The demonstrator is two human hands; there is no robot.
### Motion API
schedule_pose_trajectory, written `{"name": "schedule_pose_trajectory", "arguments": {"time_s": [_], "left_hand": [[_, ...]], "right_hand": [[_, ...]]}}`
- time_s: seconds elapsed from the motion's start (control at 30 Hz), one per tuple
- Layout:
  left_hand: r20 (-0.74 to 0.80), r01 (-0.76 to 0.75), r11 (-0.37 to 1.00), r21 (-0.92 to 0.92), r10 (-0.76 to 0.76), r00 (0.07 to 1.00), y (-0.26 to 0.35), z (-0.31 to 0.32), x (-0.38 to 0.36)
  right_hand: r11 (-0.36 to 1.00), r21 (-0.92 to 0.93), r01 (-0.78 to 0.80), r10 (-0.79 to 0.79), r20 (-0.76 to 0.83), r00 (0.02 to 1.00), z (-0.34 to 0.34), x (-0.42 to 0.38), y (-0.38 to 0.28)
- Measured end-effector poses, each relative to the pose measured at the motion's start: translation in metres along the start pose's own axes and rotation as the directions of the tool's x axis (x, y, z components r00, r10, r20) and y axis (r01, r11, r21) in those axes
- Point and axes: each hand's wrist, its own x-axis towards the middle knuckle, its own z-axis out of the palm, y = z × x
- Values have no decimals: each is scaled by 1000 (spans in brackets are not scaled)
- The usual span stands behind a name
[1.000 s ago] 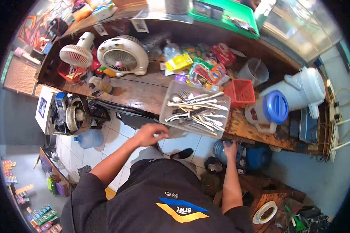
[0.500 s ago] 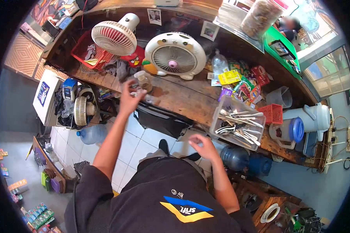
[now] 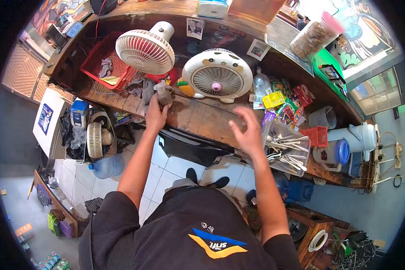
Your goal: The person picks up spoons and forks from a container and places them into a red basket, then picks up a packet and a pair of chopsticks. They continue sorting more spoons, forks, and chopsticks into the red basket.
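My left hand (image 3: 157, 114) is at the front of the wooden counter (image 3: 202, 118), its fingers closed round a small clear container (image 3: 164, 95) with a whitish top. Grey cloths (image 3: 145, 89) lie just behind it. Over the counter's front edge, my right hand (image 3: 246, 130) holds nothing, its fingers apart, left of a clear bin of white-handled utensils (image 3: 287, 150). A white animal-faced fan (image 3: 217, 76) stands behind, between both hands. Another white fan (image 3: 146, 50) stands to its left.
A red basket (image 3: 105, 63) is at the back left. Colourful packets (image 3: 279, 101) lie on the right, near a small red basket (image 3: 317, 136) and a blue-lidded jug (image 3: 333, 152). A black chair (image 3: 189, 146) is below the counter's edge.
My left hand has closed round the small container. My right hand has risen from below the counter's edge to beside the utensil bin. The camera view has shifted.
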Motion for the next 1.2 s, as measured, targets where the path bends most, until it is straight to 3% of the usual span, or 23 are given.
{"name": "schedule_pose_trajectory", "arguments": {"time_s": [0.1, 0.17, 0.23, 0.3, 0.33, 0.4, 0.43, 0.5, 0.57, 0.63, 0.77, 0.9, 1.03, 1.07, 1.13, 1.17, 1.2], "left_hand": [[63, -51, 994, -94, 57, 996, -27, -25, 11], [-91, 49, 996, -77, -56, 994, -22, -62, 16], [-221, 62, 980, -187, -104, 970, -35, -82, 32], [-179, -89, 974, -209, 52, 982, -71, -78, 65], [-182, -90, 974, -206, 52, 982, -66, -78, 78], [107, -142, 990, 3, 141, 984, -56, -73, 106], [110, -148, 989, -1, 148, 983, -63, -65, 121], [204, -186, 958, 220, 141, 969, -79, -40, 146], [229, -152, 963, 222, 101, 968, -86, -24, 159], [331, -153, 865, 477, -16, 943, -78, -21, 166], [277, -110, 954, 280, 29, 960, -102, -3, 168], [201, -77, 951, 299, 16, 979, -73, -4, 154], [51, -126, 920, 372, 115, 992, -56, 1, 144], [54, -129, 921, 368, 117, 992, -55, -1, 145], [254, -74, 937, 342, -16, 967, -59, -17, 152], [257, -77, 938, 339, -13, 966, -70, -21, 152], [218, -125, 968, 216, 77, 973, -90, -23, 151]], "right_hand": [[992, -92, 82, -89, -77, 993, -8, 43, -5], [937, -277, 214, -258, -135, 957, -12, 69, -19], [914, -330, 236, -288, -116, 951, -11, 92, -29], [886, -375, 273, -324, -80, 943, -1, 108, -31], [838, -467, 284, -344, -46, 938, 5, 116, -31], [773, -574, 272, -332, -1, 943, 21, 130, -27], [771, -578, 266, -330, -6, 944, 26, 134, -31], [787, -586, 190, -254, -27, 967, 36, 137, -36], [781, -599, 178, -257, -49, 965, 41, 139, -35], [756, -620, 209, -302, -47, 952, 39, 140, -35], [757, -586, 288, -374, -28, 927, 28, 141, -23], [766, -575, 287, -371, -30, 928, 21, 144, -19], [809, -497, 314, -383, -39, 923, 6, 147, -11], [809, -487, 329, -390, -25, 920, 3, 147, -10], [808, -481, 342, -396, -13, 918, 1, 148, -8], [807, -474, 353, -406, -12, 914, 1, 148, -7], [806, -468, 363, -416, -12, 909, 2, 147, -6]]}}
